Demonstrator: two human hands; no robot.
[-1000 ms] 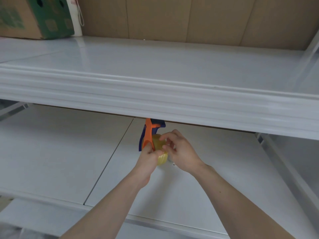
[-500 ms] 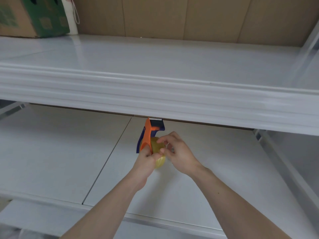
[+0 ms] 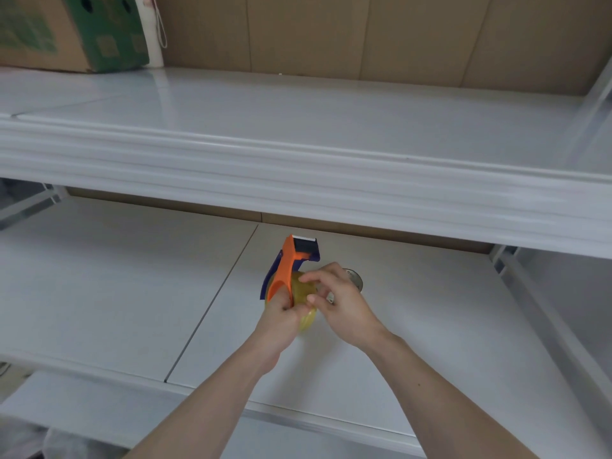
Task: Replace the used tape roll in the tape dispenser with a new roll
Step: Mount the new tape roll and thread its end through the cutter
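Cardboard box (image 3: 66,31) cut off at upper left of the frame, small round object (image 3: 356,279) mostly hidden behind right hand (image 3: 341,303), yellowish tape roll (image 3: 306,293) partly covered by fingers

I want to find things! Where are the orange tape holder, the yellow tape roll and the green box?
orange plastic tape dispenser (image 3: 285,272), head view, on its orange side plate.
yellowish clear tape roll (image 3: 302,288), head view, on its outer face.
green-printed cardboard box (image 3: 106,31), head view, on its green side.

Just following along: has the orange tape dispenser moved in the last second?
Yes, slightly: the tape dispenser's toothed tip, earlier tucked behind the upper shelf's front edge, now shows clear below it.
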